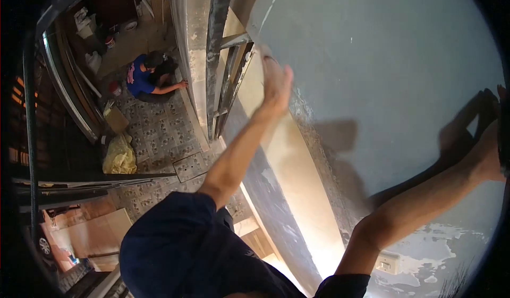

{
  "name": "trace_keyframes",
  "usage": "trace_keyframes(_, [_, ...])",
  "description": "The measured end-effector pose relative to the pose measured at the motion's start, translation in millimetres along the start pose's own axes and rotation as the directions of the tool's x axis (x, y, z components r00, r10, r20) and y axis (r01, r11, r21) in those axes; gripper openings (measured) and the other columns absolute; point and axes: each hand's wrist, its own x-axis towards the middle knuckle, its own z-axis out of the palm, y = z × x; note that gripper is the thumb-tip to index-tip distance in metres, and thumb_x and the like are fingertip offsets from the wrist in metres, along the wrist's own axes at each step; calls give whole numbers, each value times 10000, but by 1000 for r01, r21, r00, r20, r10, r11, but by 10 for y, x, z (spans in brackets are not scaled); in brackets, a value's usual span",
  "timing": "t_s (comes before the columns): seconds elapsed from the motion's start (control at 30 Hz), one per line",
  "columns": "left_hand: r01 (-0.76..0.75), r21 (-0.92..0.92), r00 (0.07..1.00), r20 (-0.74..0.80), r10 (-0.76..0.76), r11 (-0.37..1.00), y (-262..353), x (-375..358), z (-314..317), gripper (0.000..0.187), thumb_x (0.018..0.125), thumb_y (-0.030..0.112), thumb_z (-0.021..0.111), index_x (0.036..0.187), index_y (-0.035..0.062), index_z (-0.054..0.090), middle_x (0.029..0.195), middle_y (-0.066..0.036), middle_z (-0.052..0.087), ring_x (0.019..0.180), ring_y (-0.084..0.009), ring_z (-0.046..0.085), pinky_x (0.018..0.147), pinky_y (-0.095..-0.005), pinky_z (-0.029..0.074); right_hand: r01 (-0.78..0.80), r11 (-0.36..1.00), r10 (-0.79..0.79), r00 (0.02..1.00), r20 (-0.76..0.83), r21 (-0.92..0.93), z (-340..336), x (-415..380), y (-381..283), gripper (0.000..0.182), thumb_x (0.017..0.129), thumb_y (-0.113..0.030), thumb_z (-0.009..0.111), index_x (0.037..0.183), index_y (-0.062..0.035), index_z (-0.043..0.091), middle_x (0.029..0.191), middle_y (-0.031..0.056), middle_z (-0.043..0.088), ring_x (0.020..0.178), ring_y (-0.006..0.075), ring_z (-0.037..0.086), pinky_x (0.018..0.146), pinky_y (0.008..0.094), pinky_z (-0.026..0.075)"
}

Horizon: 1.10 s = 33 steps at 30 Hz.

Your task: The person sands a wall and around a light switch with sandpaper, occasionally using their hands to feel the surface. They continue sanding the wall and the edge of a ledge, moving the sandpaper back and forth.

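Grey wall (404,59): It fills the right side of your view. White patches (425,245) show low down where the paint is rough.
Left hand (276,85): You hold it up over the pale board (303,165), near the frame (217,48). Your thumb sticks out, but the fingers are a blur. You cannot tell if they are open or bent, or if they touch the board.
Right hand (490,152): You reach it out to the far right edge, by the wall. Most of it is cut off, so you cannot tell if it grips something.
Board: It is long and runs along the wall, under your left hand. Its near end is very bright.
Frame: It is dark metal with bars, just left of the board.
Shadow (451,149): Your right arm makes it on the wall.
Switch (388,263): It sits on the wall below your right arm.
Worker (141,77): Crouched in a blue shirt, one arm out to a tall panel.
Bag (120,155): Yellow and crumpled, on the tiled floor (159,133).
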Motion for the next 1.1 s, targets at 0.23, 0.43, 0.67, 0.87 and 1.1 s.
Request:
trace_keyframes(0.23, [236,-293,969,2,-246,926,223,164,-12,868,1002,410,430,1471,-181,2,1582,-339,-14,1495,-410,-35,1221,-437,-35,12,1000,-11,1000,-28,20,78,-52,-140,451,944,-183,647,519,-36,614,483,79,611,271,69,381,292,197,270])
trace_keyframes(0.43, [109,-50,994,1,-109,993,-316,120,81,898,1003,460,406,1466,-187,-10,1588,-324,-41,1495,-401,-60,1223,-436,-16,-127,988,133,989,-63,92,76,-44,-56,439,947,-167,632,528,-38,611,510,107,627,274,64,390,284,196,290])
trace_keyframes(0.67, [-193,-12,978,-81,192,981,418,-678,168,828,978,486,411,1316,-257,264,1550,-356,136,1486,-401,68,1194,-551,-2,-173,976,177,984,-23,130,-54,-91,-217,406,957,-165,612,572,-37,625,525,112,636,291,57,401,286,182,279])
trace_keyframes(0.87, [-22,-49,997,-75,18,999,157,234,-115,694,1021,342,369,1433,-184,181,1579,-321,85,1489,-396,72,1221,-434,48,-492,852,490,870,-58,-178,-36,12,-574,496,968,-360,535,608,-39,649,599,158,678,344,54,484,332,152,243])
trace_keyframes(1.1, [140,44,982,119,-144,989,976,-1245,208,1213,856,834,263,1479,-166,-28,1560,-369,-93,1470,-490,-34,1199,-550,52,-146,967,170,980,-101,207,-3,-2,-430,448,943,-289,598,570,-41,620,514,111,615,367,124,529,355,232,361])
